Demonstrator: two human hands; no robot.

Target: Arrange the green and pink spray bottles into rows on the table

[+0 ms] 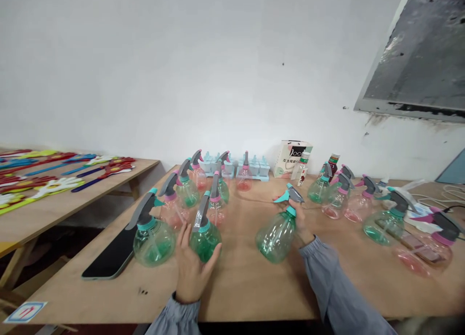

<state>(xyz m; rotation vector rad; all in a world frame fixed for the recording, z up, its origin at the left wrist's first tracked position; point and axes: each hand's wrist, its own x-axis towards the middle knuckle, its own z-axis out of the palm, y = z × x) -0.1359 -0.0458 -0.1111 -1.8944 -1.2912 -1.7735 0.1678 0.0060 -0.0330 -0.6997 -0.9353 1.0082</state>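
Observation:
My left hand (192, 269) cups the round belly of an upright green spray bottle (205, 238) with a grey trigger, its fingers curved round the near side. My right hand (300, 223) grips the neck of a second green spray bottle (276, 235) that is tilted to the left above the wooden table (247, 281), its teal nozzle pointing left. Both sleeves are grey.
Several green and pink spray bottles stand in a left group (174, 206) and a right group (345, 197). A dark phone (109, 257) lies at the left edge. A white carton (290, 159) and ice-pop moulds (254, 167) stand by the wall. A side table (65, 194) holds coloured hand-shaped toys.

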